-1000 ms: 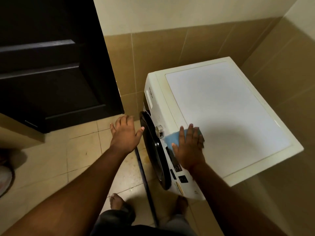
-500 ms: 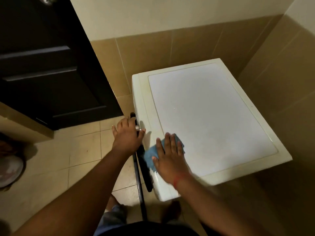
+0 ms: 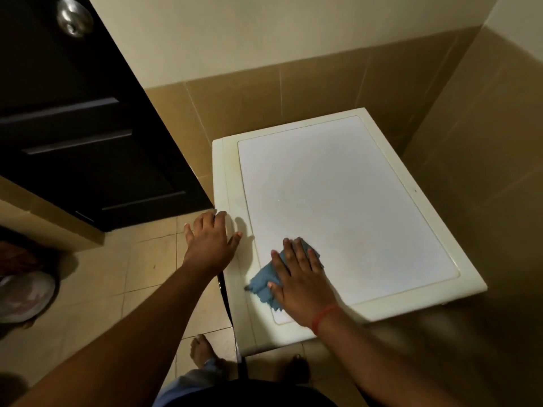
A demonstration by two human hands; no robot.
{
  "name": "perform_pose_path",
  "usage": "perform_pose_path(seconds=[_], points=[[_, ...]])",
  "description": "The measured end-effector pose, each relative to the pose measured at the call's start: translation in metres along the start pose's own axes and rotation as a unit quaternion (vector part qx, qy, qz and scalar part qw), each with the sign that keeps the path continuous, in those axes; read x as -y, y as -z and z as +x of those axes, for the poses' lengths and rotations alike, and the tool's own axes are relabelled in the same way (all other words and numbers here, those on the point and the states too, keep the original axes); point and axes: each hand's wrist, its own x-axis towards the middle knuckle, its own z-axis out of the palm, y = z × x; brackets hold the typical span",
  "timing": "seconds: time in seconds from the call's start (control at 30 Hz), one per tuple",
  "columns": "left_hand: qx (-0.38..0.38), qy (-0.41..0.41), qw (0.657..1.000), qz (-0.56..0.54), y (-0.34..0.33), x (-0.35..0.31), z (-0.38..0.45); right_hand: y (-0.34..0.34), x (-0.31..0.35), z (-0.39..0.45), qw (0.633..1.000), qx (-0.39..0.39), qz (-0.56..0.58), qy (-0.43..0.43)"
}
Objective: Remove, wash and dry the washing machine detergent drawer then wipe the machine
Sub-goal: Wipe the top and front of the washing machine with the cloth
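A white front-loading washing machine (image 3: 338, 195) stands in a tiled corner, seen from above. My right hand (image 3: 299, 277) lies flat on a blue cloth (image 3: 264, 282), pressing it onto the near left part of the machine's top. My left hand (image 3: 211, 242) rests with spread fingers on the front top edge of the machine, holding nothing. A dark sliver of the machine's door (image 3: 224, 292) shows below that edge. The front panel and the detergent drawer are hidden from this angle.
A dark wooden door (image 3: 73, 127) with a metal knob (image 3: 75, 17) stands open at the left. Tiled walls close in behind and to the right of the machine. A pale round basin (image 3: 23, 295) sits on the floor at far left. My bare feet (image 3: 202, 351) stand by the machine's front.
My view has risen over the machine, hiding its front. My right hand slid the cloth from the front control edge onto the top. My left hand moved from the door onto the top edge.
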Motion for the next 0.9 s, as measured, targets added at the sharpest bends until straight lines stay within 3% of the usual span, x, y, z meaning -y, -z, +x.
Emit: perform_pose_path(seconds=[0.17,0.27,0.37,0.53,0.63,0.7,0.83,0.9], points=[[0.011,-0.036,0.999,0.009,-0.005,-0.021,0.0,0.003,-0.025,0.047,0.993,0.001,-0.004,-0.116],[0.0,-0.054,0.999,0.01,-0.005,-0.032,0.006,0.0,-0.016,0.012,0.999,0.001,-0.001,-0.052],[-0.007,-0.051,0.999,0.012,-0.005,-0.034,0.012,0.0,-0.047,-0.004,1.0,-0.006,-0.021,0.015],[0.003,-0.031,0.999,0.018,-0.009,-0.026,0.015,0.004,-0.083,0.029,0.983,-0.026,-0.012,-0.183],[0.008,-0.032,0.999,0.024,-0.011,-0.028,0.016,0.001,-0.067,0.014,0.995,-0.008,-0.01,-0.101],[0.006,-0.038,0.999,0.02,-0.012,-0.032,0.017,0.004,-0.09,0.008,0.999,-0.004,-0.033,-0.041],[0.008,-0.043,0.999,0.022,-0.014,-0.035,0.018,0.008,-0.131,0.017,0.976,-0.037,-0.028,-0.211],[0.009,-0.043,0.999,0.023,-0.015,-0.036,0.018,0.007,-0.115,0.011,0.972,-0.038,-0.012,-0.233]])
